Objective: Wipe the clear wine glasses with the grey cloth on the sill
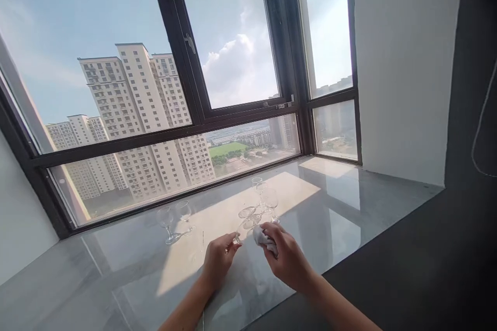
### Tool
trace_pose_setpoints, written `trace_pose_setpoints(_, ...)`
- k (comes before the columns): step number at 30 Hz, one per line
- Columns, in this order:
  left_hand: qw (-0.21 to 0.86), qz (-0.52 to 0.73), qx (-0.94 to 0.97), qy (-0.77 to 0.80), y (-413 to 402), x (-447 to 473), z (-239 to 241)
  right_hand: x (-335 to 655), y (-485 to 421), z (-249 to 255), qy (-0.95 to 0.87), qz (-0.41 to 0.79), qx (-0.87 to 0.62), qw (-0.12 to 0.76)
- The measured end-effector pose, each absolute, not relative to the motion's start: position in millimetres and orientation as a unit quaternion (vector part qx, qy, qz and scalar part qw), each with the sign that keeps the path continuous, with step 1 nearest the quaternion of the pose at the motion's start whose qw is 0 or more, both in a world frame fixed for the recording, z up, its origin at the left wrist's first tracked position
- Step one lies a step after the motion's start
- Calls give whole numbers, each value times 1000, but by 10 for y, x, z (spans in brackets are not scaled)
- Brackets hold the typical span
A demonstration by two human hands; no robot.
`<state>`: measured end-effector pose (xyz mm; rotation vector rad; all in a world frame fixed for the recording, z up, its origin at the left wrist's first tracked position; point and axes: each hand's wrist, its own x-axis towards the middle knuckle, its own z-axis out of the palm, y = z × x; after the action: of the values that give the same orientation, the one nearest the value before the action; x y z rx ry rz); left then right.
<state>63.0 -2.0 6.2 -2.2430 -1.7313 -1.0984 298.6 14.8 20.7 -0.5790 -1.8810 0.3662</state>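
Observation:
My left hand [220, 254] is closed, its thumb and fingers pinching the stem end of a clear wine glass [238, 238]. That glass is tilted toward my right hand, and its outline is faint against the bright sill. In my right hand [286, 253], the fingers wrap round a crumpled white cloth [264, 240], close beside the held glass. Just beyond my hands, a stemmed glass [271, 197] stands upright, with another small glass [257, 182] behind it. Farther left, two more stemmed glasses stand near the window, a wine glass [166, 221] and its neighbour [185, 211].
Everything stands on a glossy grey stone windowsill [147, 264] with sunlit patches and reflections. Dark window frames [240, 123] border its far side. A white wall [399, 72] rises at the right, and the sill's front edge [382, 232] runs diagonally.

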Motion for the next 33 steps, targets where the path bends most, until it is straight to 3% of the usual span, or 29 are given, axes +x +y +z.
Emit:
trace_pose_setpoints(5,150,-290,-794,-513,-101,697,167,2944,-65,391,-811,194,-221,505)
trace_pose_setpoints(9,169,-310,-819,-453,-125,756,203,3049,59,438,-804,179,-237,516)
trace_pose_setpoints(17,108,-372,-791,-473,-124,743,131,3142,243,499,-713,219,-318,584)
trace_pose_setpoints(22,58,-431,-732,-525,-95,665,68,3094,236,479,-730,251,-309,556)
trace_pose_setpoints(33,164,-267,-802,-509,-118,674,138,3189,290,484,-779,292,-299,466)
